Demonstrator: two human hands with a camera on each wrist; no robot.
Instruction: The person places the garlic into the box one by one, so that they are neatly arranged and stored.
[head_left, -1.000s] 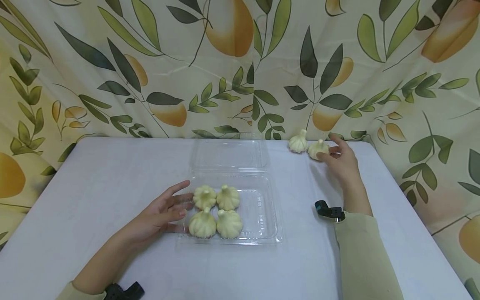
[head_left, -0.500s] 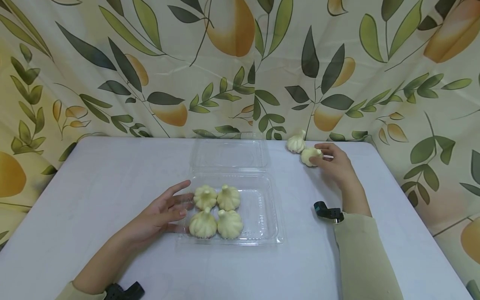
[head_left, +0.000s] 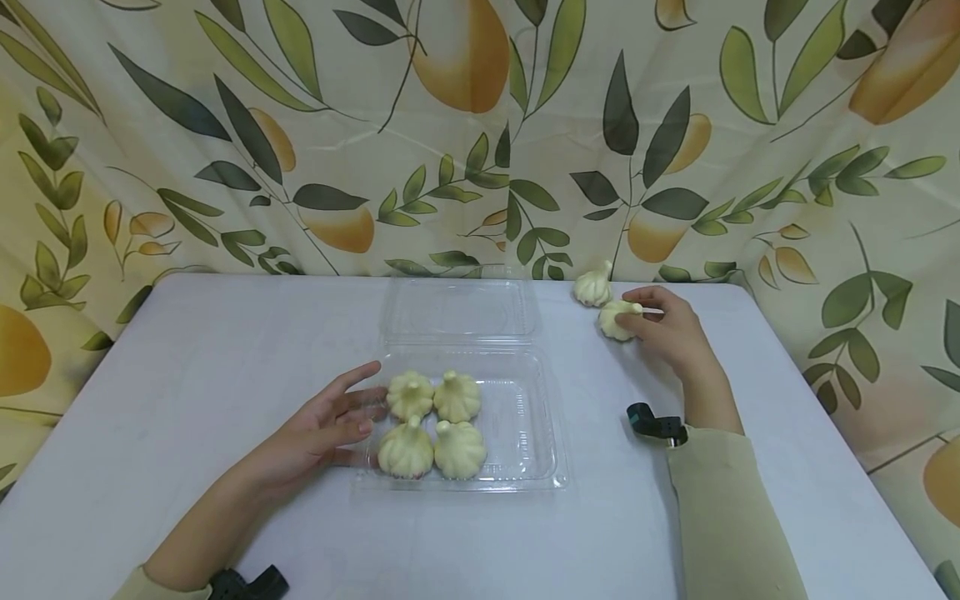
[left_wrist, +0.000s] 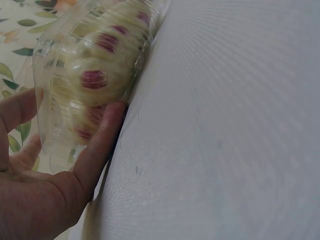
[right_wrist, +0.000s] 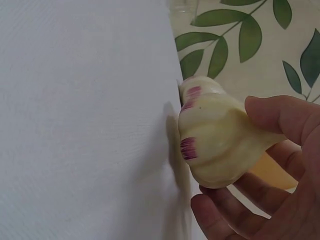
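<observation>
- the right hand (head_left: 667, 329) pinches a garlic bulb (head_left: 617, 322) at the far right of the white table (head_left: 585, 542), just beside 1 other bulb (head_left: 592, 286).
- it looks light, hard and smooth, maybe slippery; best held by its fat sides.
- it is cream, bumpy, with purple streaks.
- the left hand (head_left: 322, 425), fingers wide, touches the thin clear box (head_left: 551, 417) with 4 bulbs (head_left: 459, 450) inside.
</observation>
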